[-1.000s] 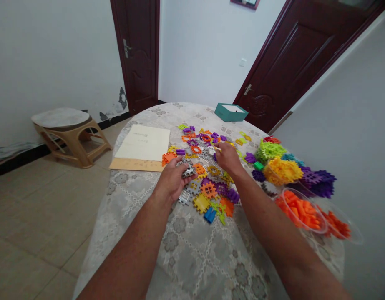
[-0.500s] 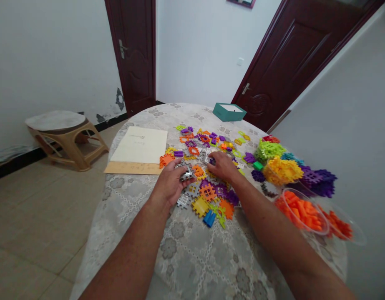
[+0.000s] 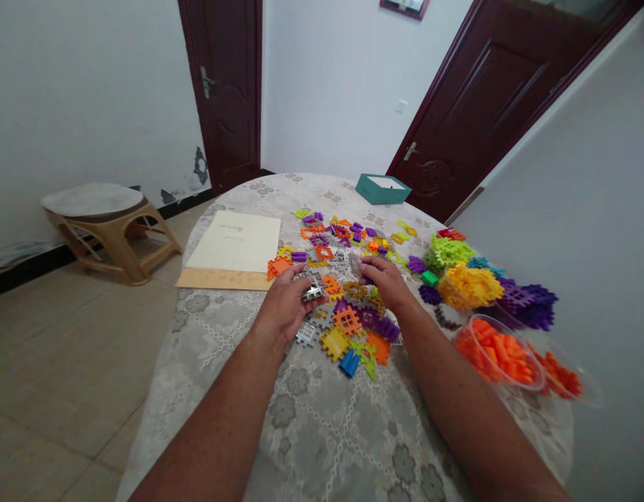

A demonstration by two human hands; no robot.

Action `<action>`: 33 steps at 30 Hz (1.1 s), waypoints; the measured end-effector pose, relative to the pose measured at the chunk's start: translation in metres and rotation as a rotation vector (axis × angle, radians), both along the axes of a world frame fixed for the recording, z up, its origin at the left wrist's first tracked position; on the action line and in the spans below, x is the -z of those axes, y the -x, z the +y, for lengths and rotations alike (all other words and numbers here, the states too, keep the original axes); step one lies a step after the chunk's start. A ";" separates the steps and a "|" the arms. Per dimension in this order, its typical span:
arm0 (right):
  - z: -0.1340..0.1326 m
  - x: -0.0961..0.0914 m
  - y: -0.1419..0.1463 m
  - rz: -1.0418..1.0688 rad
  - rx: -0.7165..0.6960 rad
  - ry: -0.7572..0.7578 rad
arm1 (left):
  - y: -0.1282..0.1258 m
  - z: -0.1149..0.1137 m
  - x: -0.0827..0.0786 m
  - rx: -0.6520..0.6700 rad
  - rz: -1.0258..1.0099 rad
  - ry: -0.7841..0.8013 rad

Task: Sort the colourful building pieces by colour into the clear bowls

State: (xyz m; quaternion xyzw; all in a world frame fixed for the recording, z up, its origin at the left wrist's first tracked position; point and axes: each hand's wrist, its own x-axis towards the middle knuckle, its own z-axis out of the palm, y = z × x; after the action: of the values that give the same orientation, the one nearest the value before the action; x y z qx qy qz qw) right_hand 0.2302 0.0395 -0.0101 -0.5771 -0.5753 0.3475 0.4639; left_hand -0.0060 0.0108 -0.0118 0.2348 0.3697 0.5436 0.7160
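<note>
My left hand (image 3: 286, 304) is closed round a small assembly of grey interlocking plastic tiles (image 3: 313, 288), held just above the round table (image 3: 322, 432). My right hand (image 3: 385, 277) pinches a single grey tile (image 3: 355, 263) a little to the right, over a scattered pile of flat tiles (image 3: 353, 317) in orange, purple, yellow, green and grey. A blue piece (image 3: 349, 362) lies at the pile's near edge.
Built clusters in green (image 3: 450, 251), yellow (image 3: 471, 284) and purple (image 3: 525, 301) stand at the right, with clear bowls of orange pieces (image 3: 502, 348). A paper sheet on cardboard (image 3: 236, 244) lies left, a teal box (image 3: 382, 187) at the back. A stool (image 3: 102, 226) stands on the floor.
My right hand drew back from the far part of the pile and lifted a grey tile toward my left hand. The left hand kept its grey assembly almost still.
</note>
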 end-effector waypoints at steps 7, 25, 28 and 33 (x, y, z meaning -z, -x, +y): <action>-0.017 -0.014 0.007 0.672 -0.265 0.432 | -0.002 -0.003 -0.002 0.011 0.045 -0.024; -0.054 -0.030 0.074 -0.652 -0.265 -0.388 | -0.002 -0.001 0.004 0.079 -0.068 -0.056; -0.055 -0.027 0.077 -0.654 -0.298 -0.395 | -0.002 -0.003 0.001 0.117 -0.023 -0.084; -0.054 -0.016 0.075 -0.481 -0.323 -0.401 | -0.002 -0.005 -0.001 0.116 0.062 -0.069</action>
State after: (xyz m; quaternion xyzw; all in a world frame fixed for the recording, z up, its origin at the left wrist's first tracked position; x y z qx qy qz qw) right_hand 0.1553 -0.0145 0.0056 -0.4414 -0.8088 0.1507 0.3583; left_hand -0.0038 0.0057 -0.0112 0.2970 0.3587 0.5061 0.7259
